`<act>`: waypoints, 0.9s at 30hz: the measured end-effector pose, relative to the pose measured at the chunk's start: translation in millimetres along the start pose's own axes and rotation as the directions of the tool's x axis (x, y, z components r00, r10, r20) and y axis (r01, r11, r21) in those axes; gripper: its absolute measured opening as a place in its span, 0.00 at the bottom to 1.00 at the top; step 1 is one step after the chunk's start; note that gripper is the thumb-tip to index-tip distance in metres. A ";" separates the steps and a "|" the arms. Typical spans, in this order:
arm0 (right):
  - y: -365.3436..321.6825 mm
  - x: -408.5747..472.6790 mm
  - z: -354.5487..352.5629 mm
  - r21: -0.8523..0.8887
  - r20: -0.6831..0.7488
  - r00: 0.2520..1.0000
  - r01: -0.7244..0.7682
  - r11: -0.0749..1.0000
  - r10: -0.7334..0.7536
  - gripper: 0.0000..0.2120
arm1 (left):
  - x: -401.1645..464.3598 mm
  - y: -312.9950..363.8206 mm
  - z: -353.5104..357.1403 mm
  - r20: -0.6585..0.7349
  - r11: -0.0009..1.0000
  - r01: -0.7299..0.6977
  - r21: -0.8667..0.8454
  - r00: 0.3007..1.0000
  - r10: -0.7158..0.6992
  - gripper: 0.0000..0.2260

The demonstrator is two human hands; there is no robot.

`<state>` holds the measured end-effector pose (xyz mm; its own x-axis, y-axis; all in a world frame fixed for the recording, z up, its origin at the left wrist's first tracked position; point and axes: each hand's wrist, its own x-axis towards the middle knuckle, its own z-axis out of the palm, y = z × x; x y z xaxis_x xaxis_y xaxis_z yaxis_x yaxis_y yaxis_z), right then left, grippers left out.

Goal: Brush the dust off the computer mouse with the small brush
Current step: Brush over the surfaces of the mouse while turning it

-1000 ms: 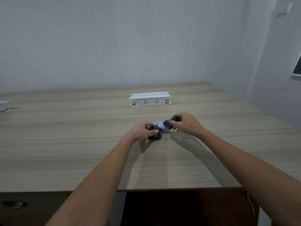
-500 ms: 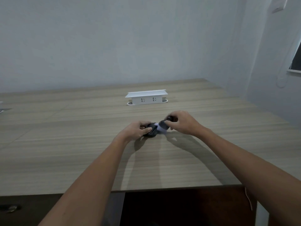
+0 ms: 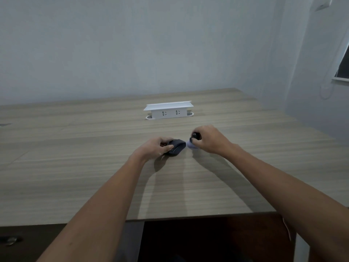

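A dark computer mouse (image 3: 176, 146) lies on the wooden desk (image 3: 94, 167) near its middle. My left hand (image 3: 154, 148) grips the mouse from its left side. My right hand (image 3: 209, 139) is closed around a small brush (image 3: 193, 141) with a black handle and pale bristles. The bristles are blurred and sit just right of the mouse, close to the desk top. Most of the handle is hidden inside my fist.
A white socket box (image 3: 168, 110) stands on the desk behind the hands. The desk's front edge (image 3: 188, 217) runs across below my forearms, with a dark gap under it. A wall corner and a window frame (image 3: 342, 72) are at the right.
The brush has swept off the top of the mouse to its right side. The mouse top is now uncovered. My left hand keeps its hold.
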<state>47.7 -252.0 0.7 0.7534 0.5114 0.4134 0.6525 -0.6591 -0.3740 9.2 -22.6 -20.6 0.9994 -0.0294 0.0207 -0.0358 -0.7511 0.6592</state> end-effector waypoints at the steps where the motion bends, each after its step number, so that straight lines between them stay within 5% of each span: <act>1: -0.2 0.8 -0.9 0.021 -0.012 1.000 0.001 1.000 0.000 0.10 | 0.7 0.0 0.0 -0.002 1.000 -0.002 0.003 1.000 0.002 0.20; 5: -16.2 -0.2 -1.0 0.137 0.102 0.992 0.055 0.989 -0.069 0.08 | 0.3 2.0 -0.3 0.010 1.000 -0.022 -0.015 1.000 0.022 0.18; 10: -7.1 4.2 2.4 0.043 -0.006 1.000 -0.020 0.999 0.020 0.10 | 1.7 0.0 1.2 -0.002 1.000 -0.010 -0.016 1.000 0.010 0.19; 14: -17.8 2.3 -1.1 0.163 0.095 0.995 0.001 0.987 -0.016 0.09 | 2.7 -1.7 0.2 0.007 0.999 -0.044 -0.007 0.999 0.045 0.16; 19: -5.3 4.7 3.7 0.080 -0.034 0.993 -0.107 0.991 0.110 0.10 | 3.8 -1.8 0.0 0.001 1.000 -0.027 -0.011 1.000 0.027 0.18; 23: -17.4 0.2 -2.2 0.236 0.132 0.991 -0.062 0.970 0.032 0.08 | 6.5 -5.5 -1.0 0.019 0.999 -0.055 0.000 0.998 0.055 0.16; 27: -6.5 6.6 2.8 0.092 -0.033 0.992 -0.115 0.989 0.118 0.11 | 6.7 -4.5 -0.2 0.004 1.000 -0.019 -0.005 1.000 0.019 0.20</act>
<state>48.7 -242.7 3.5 0.8221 0.4116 0.3933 0.5665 -0.6597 -0.4939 16.0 -19.3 -23.3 0.9985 -0.0466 0.0304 -0.0550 -0.7470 0.6625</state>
